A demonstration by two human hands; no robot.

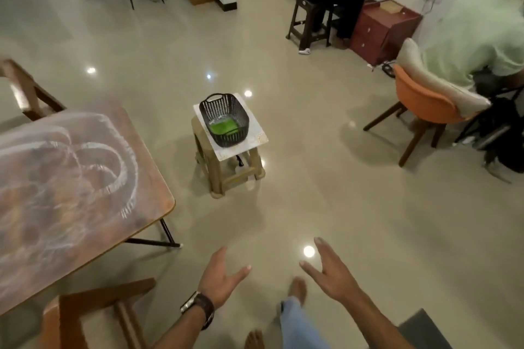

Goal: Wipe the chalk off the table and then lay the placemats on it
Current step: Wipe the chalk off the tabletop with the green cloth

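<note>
White chalk (pixel 113 176) swirls on brown table (pixel 147 207); black basket (pixel 224 110), green inside

You have one chalk-smeared table (pixel 85 178), one beige stool (pixel 226 167) bearing one black basket (pixel 224 110), and one green item (pixel 224 127) in it. You can count three seated people, one orange chair (pixel 425 105), one dark stool (pixel 309 20) and one red cabinet (pixel 382 31).

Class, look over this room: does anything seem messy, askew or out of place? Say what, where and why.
The table at left is smeared with white chalk in loops and streaks across its wooden top. A basket holding something green sits on a stool mid-floor, away from other furniture. Both hands, left and right, are empty.
</note>
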